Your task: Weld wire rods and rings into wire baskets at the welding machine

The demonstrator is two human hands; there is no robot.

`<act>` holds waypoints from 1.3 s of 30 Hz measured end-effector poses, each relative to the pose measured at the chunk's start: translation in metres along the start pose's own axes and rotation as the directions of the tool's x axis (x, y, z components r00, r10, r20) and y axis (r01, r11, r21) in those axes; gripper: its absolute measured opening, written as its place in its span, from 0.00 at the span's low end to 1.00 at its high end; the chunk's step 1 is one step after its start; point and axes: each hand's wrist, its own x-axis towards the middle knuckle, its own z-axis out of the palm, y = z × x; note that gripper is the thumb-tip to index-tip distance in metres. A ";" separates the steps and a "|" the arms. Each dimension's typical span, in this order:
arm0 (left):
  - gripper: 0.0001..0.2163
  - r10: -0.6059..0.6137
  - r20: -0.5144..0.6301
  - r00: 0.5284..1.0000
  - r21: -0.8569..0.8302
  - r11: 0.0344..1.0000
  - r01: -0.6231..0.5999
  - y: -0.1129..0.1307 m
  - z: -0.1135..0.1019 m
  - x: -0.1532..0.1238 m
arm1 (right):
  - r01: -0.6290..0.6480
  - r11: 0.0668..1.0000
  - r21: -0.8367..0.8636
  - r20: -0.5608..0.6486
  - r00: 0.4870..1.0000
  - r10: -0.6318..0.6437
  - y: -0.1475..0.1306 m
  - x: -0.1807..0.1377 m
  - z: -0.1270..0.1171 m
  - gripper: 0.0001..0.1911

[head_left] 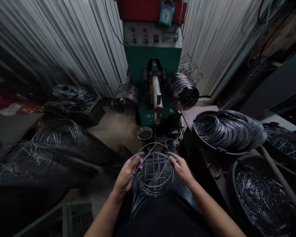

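wire basket (155,172), grid face up (axis tilted forward), left hand (127,174) and right hand (181,168) gripping rim

Dim light here: corrugated metal walls (71,42) close in, green machine (151,62) dead ahead, 1 blue clock (166,13) above, bare concrete floor (113,128).

Blurred to streaks, wire heaps (51,154) at left (strands past telling); cut by the edge, tub (230,177) at right; tucked behind basket (155,174), fingertips of right hand (182,168).
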 end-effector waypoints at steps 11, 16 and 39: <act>0.27 -0.075 -0.205 0.976 0.039 0.996 0.084 -0.027 -0.012 0.016 | -0.013 0.993 -0.117 -0.054 0.999 0.007 0.017 -0.001 0.009 0.20; 0.27 0.015 -0.148 0.989 0.324 0.945 0.035 -0.042 -0.030 0.016 | 0.034 0.973 -0.227 -0.072 0.996 -0.052 0.037 -0.008 0.008 0.16; 0.22 0.219 0.018 0.976 0.776 0.612 -0.151 -0.055 -0.042 0.004 | -0.028 0.997 -0.067 -0.039 0.999 0.025 0.055 -0.017 0.006 0.19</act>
